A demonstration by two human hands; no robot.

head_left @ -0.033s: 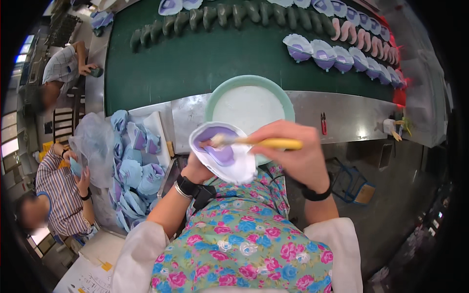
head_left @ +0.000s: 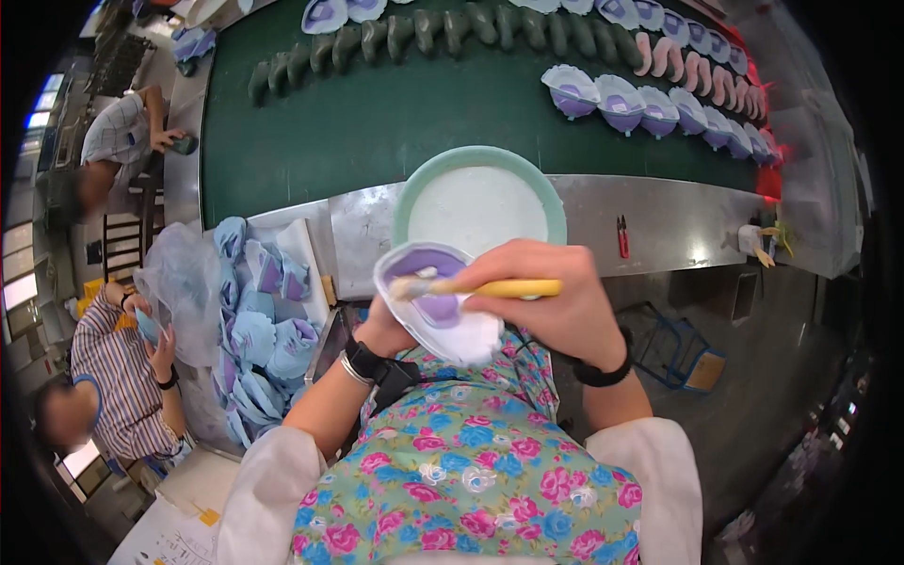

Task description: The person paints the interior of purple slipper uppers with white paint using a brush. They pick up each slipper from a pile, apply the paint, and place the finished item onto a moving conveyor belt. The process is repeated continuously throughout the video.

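Note:
My left hand [head_left: 380, 328] grips a shell-shaped, scalloped piece [head_left: 480, 335] from beneath, and most of its fingers are hidden behind it. The piece is purple inside with a white rim, tilted with its hollow facing up. In my right hand [head_left: 537, 273] is a brush [head_left: 527, 288] with a yellow handle, pinched between thumb and fingers. Its pale bristles touch or hover just over the purple hollow, near the left rim. Just beyond the piece stands a pale green basin [head_left: 407, 188] of white liquid.
A green conveyor belt [head_left: 311, 141] carries rows of dark green boot-like pieces [head_left: 400, 36], pink curved pieces [head_left: 692, 72] and purple-white shell pieces [head_left: 621, 105]. Red-handled pliers [head_left: 622, 237] lie on the metal ledge. Blue pieces [head_left: 254, 331] are heaped at left, near two other people.
The brush and my right hand have shifted left, taking the bristles toward the piece's left rim. My left hand and the piece have moved slightly right and nearer.

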